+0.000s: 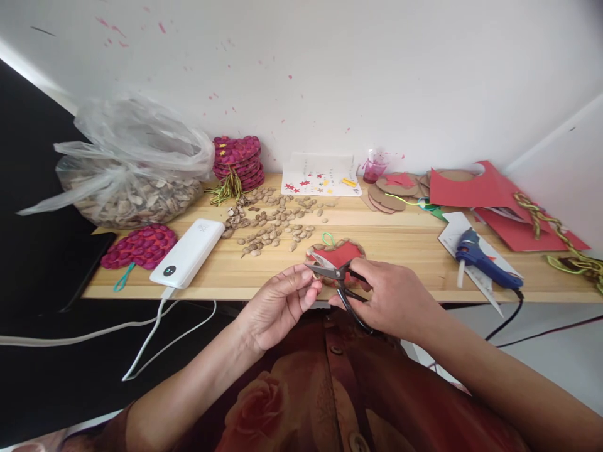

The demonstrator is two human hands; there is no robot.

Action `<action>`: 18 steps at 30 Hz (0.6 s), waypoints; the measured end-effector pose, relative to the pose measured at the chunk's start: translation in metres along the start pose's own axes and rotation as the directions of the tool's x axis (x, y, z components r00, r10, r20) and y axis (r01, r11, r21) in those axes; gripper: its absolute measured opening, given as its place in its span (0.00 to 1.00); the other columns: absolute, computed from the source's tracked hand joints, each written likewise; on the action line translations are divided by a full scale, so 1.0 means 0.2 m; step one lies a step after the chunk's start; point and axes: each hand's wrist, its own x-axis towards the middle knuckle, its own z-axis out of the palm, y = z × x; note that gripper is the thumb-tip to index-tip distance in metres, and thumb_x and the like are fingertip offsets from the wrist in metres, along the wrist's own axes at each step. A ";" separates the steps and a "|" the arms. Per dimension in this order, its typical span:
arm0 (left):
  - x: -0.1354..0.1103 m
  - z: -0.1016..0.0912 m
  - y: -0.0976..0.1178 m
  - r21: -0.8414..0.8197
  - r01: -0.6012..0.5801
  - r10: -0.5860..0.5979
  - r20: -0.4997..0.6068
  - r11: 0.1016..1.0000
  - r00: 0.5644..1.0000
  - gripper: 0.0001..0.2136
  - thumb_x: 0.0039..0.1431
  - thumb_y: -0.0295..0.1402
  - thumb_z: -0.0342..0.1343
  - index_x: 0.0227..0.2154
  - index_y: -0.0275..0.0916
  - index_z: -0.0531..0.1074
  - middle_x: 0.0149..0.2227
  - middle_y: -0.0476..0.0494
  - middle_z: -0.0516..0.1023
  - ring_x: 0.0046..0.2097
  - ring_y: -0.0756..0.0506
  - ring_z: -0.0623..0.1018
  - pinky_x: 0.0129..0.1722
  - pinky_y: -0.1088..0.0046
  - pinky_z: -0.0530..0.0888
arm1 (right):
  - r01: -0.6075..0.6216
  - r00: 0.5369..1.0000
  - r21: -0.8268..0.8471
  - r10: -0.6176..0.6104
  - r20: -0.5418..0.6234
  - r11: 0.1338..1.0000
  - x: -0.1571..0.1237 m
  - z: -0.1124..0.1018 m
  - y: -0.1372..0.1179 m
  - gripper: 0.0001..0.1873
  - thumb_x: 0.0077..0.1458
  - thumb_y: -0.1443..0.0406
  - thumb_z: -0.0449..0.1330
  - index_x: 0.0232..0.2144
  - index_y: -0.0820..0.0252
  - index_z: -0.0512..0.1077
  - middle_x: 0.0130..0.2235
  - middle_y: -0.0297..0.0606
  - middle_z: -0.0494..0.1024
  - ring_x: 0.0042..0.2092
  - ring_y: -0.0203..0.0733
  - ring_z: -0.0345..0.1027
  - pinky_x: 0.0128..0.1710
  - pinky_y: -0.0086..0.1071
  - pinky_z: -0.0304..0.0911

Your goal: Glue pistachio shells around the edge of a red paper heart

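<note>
My right hand point(396, 295) grips black-handled scissors point(347, 298), their blades parted and pointing left. My left hand point(282, 304) is closed, thumb against fingers, on a small peanut shell point(316, 274) that sits between the blades; the fingers partly hide it. Just behind the scissors, on the table, lies a red piece point(340, 254) edged with peanut shells, with a green loop point(328, 238) at its top. Loose peanut shells point(268, 235) are scattered on the wood beyond my left hand.
Left: a plastic bag of shells point(136, 194), a white power bank point(188, 251) with a cable, a purple shell-covered piece point(141, 245). Behind: stacked purple pieces point(238, 163), a star-covered sheet point(320, 172), a cup point(375, 166). Right: a blue glue gun point(485, 260), red paper point(475, 188).
</note>
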 end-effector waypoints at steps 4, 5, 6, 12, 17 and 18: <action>0.00 0.00 0.00 0.000 -0.001 0.001 -0.022 1.000 1.000 0.04 0.58 0.17 0.62 0.34 0.28 0.79 0.31 0.44 0.80 0.31 0.53 0.81 0.33 0.85 0.81 | -0.004 1.000 0.004 0.004 0.028 1.000 0.01 -0.01 0.00 0.18 0.61 0.47 0.57 0.31 0.53 0.62 0.27 0.34 0.75 0.28 0.44 0.70 0.29 0.32 0.50; 0.00 0.00 0.00 0.001 -0.001 0.001 -0.027 1.000 1.000 0.04 0.58 0.17 0.62 0.34 0.28 0.79 0.31 0.43 0.80 0.31 0.53 0.81 0.32 0.85 0.81 | -0.006 0.999 0.013 0.006 0.035 1.000 0.01 -0.01 0.00 0.19 0.61 0.47 0.57 0.30 0.53 0.62 0.27 0.33 0.74 0.27 0.43 0.69 0.29 0.32 0.50; 0.00 0.00 0.00 0.003 0.000 0.000 -0.032 1.000 0.999 0.04 0.58 0.17 0.62 0.34 0.28 0.79 0.30 0.43 0.80 0.31 0.53 0.81 0.32 0.85 0.81 | -0.006 0.999 0.021 0.005 0.043 1.000 0.01 -0.02 0.00 0.19 0.61 0.47 0.57 0.30 0.53 0.61 0.26 0.32 0.74 0.26 0.42 0.68 0.28 0.32 0.49; 0.00 0.00 0.01 0.033 -0.007 0.009 -0.059 0.999 0.998 0.05 0.56 0.16 0.63 0.34 0.28 0.80 0.30 0.42 0.81 0.30 0.53 0.81 0.32 0.85 0.80 | -0.012 0.994 0.028 0.009 0.108 1.000 0.03 -0.04 0.00 0.23 0.60 0.44 0.55 0.27 0.52 0.59 0.23 0.30 0.71 0.23 0.40 0.63 0.27 0.33 0.45; 0.00 0.00 0.03 0.069 -0.034 0.039 -0.085 0.997 0.996 0.04 0.54 0.17 0.65 0.33 0.28 0.80 0.30 0.42 0.81 0.31 0.52 0.81 0.33 0.84 0.80 | -0.025 0.994 0.001 0.024 0.107 1.000 0.04 -0.04 0.00 0.26 0.59 0.39 0.54 0.26 0.52 0.60 0.23 0.32 0.73 0.25 0.42 0.67 0.27 0.33 0.46; 0.00 0.00 0.03 0.076 -0.041 0.047 -0.079 0.996 0.996 0.05 0.53 0.18 0.66 0.33 0.28 0.80 0.30 0.43 0.82 0.31 0.52 0.81 0.34 0.84 0.80 | -0.029 0.995 -0.011 0.030 0.094 1.000 0.04 -0.03 -0.01 0.26 0.59 0.40 0.55 0.27 0.53 0.61 0.23 0.33 0.74 0.25 0.43 0.69 0.27 0.33 0.46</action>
